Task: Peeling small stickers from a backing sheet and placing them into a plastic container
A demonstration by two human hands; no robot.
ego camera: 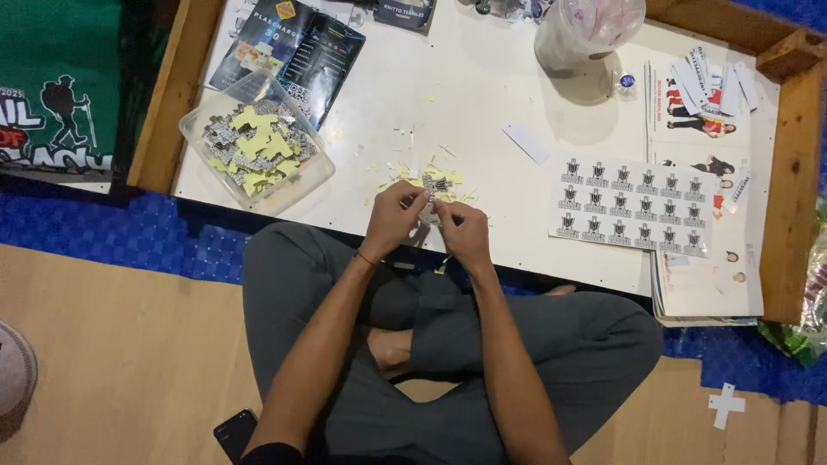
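**Both hands pinching one small cut-out sticker at the near table edge**

Your left hand and right hand meet over the near edge of the low white wooden-framed table. Fingers of both are curled in and grasping the same small grey-and-white die-cut sticker, held between the fingertips just above the tabletop. Can't tell whether the backing is on or off; too small.

Just past your hands: a loose scatter of yellow and white paper scraps on the table.

Left of you: a clear plastic rectangular tub with grey stickers and yellow backing pieces piled inside, overhanging the table edge a bit.

Right of you: a white sheet of printed grey stickers in rows, lying flat, well apart from your hands.

Far side: a clear plastic bag standing upright, a dark glossy printed leaflet behind the tub.

You're sitting cross-legged; a black phone lies on the floor by your left knee.
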